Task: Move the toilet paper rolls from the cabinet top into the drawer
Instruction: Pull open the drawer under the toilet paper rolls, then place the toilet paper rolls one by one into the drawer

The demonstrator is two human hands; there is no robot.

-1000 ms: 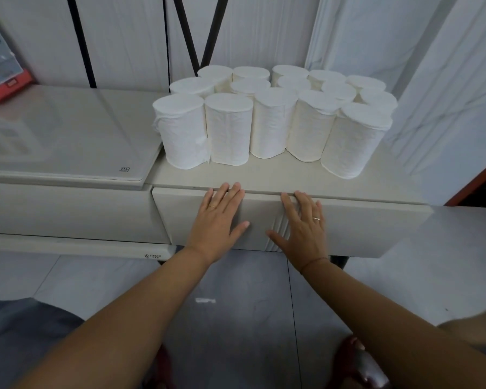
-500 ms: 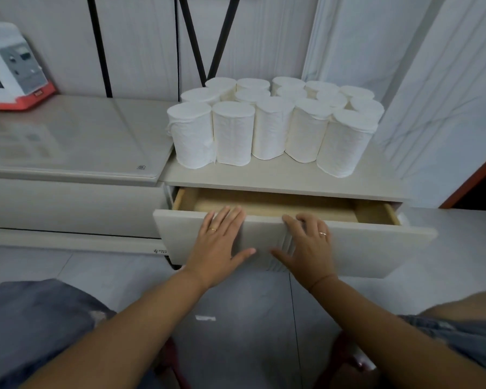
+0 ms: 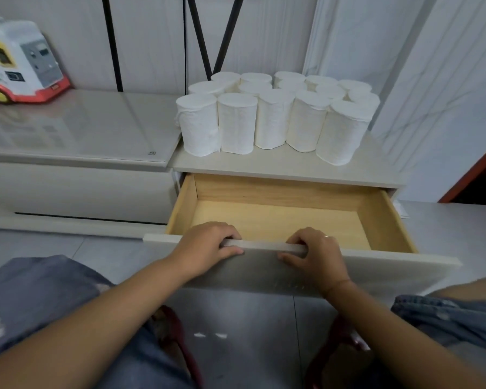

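Observation:
Several white toilet paper rolls (image 3: 275,116) stand upright in tight rows on the beige cabinet top (image 3: 278,167). Below them the drawer (image 3: 382,214) is pulled far out, its pale wooden inside bare. My left hand (image 3: 208,248) and my right hand (image 3: 317,254) both grip the top edge of the white drawer front (image 3: 404,262), fingers curled over into the drawer, thumbs on the outer face. A ring shows on my right hand.
A lower glass-topped unit (image 3: 76,133) adjoins on the left, with a toy bus (image 3: 17,60) at its back. White wall panels stand behind and to the right. My knees in denim sit at both lower corners over a grey tiled floor (image 3: 236,318).
The drawer went from shut to pulled far out toward me. My hands moved from flat on the drawer front to gripping its top edge.

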